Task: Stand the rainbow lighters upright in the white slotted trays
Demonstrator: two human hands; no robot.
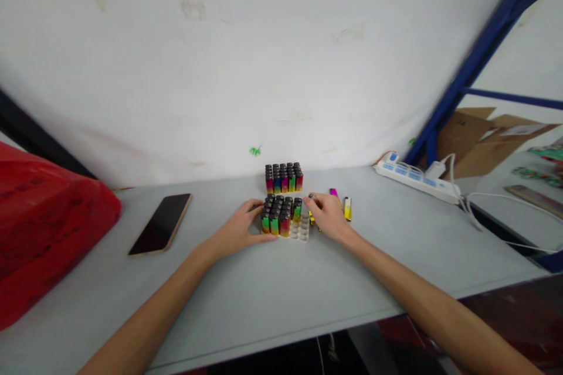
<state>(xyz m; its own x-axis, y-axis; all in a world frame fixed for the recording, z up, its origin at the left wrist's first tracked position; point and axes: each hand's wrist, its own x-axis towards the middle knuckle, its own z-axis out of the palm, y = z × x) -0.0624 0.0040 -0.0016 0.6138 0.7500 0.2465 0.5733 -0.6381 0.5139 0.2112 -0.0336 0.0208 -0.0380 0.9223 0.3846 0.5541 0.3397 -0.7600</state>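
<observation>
Rows of upright cigarette lighters (pixel 275 224), green, red and yellow with dark tops, fill most of a pale holder tray (pixel 303 229). Bare sockets show along the tray's right front. My left hand (pixel 240 225) is wrapped round the tray's left side, thumb at the front corner and fingers at the back. At the right side, the fingers of my right hand (pixel 328 215) are pinched on a lighter (pixel 311 195), whose dark metal top shows above them; the rest is mostly hidden. Yellow lighters (pixel 313 220) lie partly under that hand.
Behind stands a second block of upright lighters (pixel 284 179) near the wall. A yellow-and-white lighter (pixel 348 209) and a purple one (pixel 334 193) lie to the right. A phone (pixel 161 225) and red bag (pixel 48 228) are left; a power strip (pixel 417 180) with cables is right.
</observation>
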